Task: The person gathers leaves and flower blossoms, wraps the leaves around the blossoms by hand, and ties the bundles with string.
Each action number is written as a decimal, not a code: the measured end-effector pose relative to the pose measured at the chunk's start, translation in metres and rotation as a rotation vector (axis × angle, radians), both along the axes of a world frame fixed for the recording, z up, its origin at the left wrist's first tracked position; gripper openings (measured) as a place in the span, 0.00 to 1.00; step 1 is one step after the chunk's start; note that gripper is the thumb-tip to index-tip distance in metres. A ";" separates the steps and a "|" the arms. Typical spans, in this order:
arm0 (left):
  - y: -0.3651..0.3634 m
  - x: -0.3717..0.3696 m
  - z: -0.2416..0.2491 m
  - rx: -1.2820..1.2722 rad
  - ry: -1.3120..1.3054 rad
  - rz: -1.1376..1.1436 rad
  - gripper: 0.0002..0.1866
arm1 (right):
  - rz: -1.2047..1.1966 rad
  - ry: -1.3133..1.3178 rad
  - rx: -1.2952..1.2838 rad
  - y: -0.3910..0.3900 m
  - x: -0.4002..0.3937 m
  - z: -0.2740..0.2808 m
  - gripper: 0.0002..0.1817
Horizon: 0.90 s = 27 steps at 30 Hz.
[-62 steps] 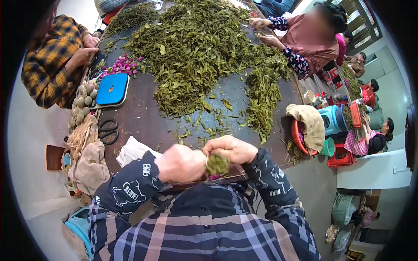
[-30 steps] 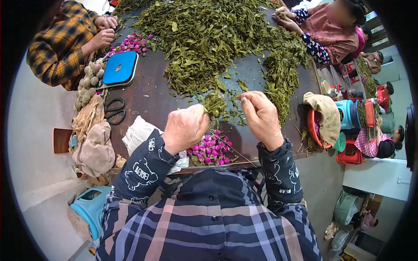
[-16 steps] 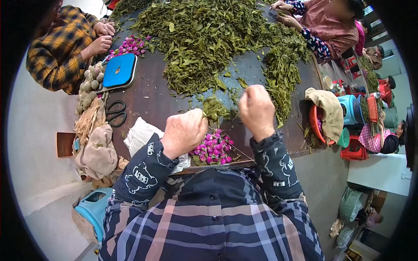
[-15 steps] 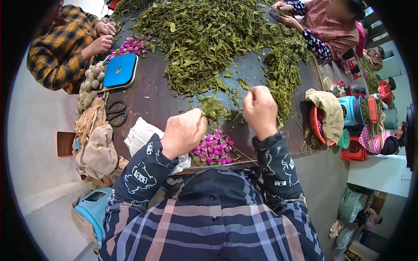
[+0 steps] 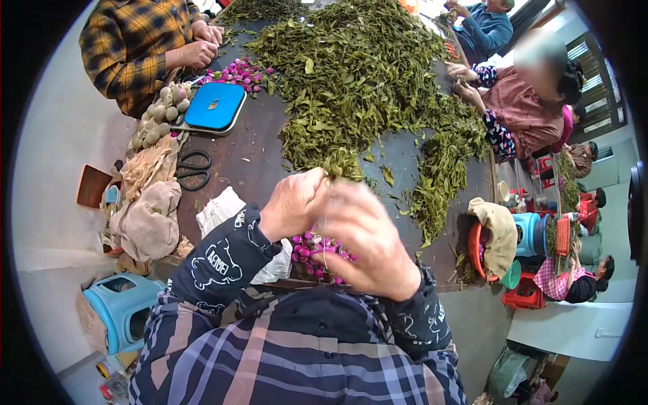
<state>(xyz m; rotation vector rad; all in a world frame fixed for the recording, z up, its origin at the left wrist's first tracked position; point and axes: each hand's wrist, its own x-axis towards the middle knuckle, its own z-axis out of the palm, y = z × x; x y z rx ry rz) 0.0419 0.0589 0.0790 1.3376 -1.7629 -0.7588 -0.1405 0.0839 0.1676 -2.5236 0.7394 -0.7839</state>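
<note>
My left hand (image 5: pixel 291 204) is closed, pinching a small bunch of green leaves (image 5: pixel 344 164) that sticks out past its fingers. Right beside it is my right hand (image 5: pixel 364 236), smeared by motion, so its fingers cannot be made out clearly. Under the hands lies a pile of magenta flower buds (image 5: pixel 307 255), partly covered by my right hand. A thin pale strand shows near the right hand. Beyond both hands spreads a large heap of green leaves (image 5: pixel 358 74) on the dark table (image 5: pixel 263 158).
On the left are a blue-lidded scale (image 5: pixel 216 106), black scissors (image 5: pixel 194 170), a string of round wrapped balls (image 5: pixel 162 115) and cloths (image 5: pixel 152 219). A red basin under a beige cloth (image 5: pixel 496 236) stands at right. Co-workers sit along both sides. A blue stool (image 5: pixel 121 314) is lower left.
My right hand has swung left from the table's right side to my left hand, over the flower buds. My left hand still grips the leaves. The camera view has shifted slightly.
</note>
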 end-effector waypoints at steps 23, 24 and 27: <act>0.007 0.007 -0.014 -0.023 0.142 -0.210 0.08 | -0.151 0.034 0.053 -0.006 -0.008 -0.037 0.08; 0.005 0.012 -0.003 0.163 0.399 -0.223 0.09 | -0.150 -0.097 0.183 -0.005 -0.015 -0.044 0.09; 0.002 0.018 0.011 0.524 0.918 -0.227 0.12 | -0.135 -0.352 0.444 -0.002 -0.025 -0.065 0.13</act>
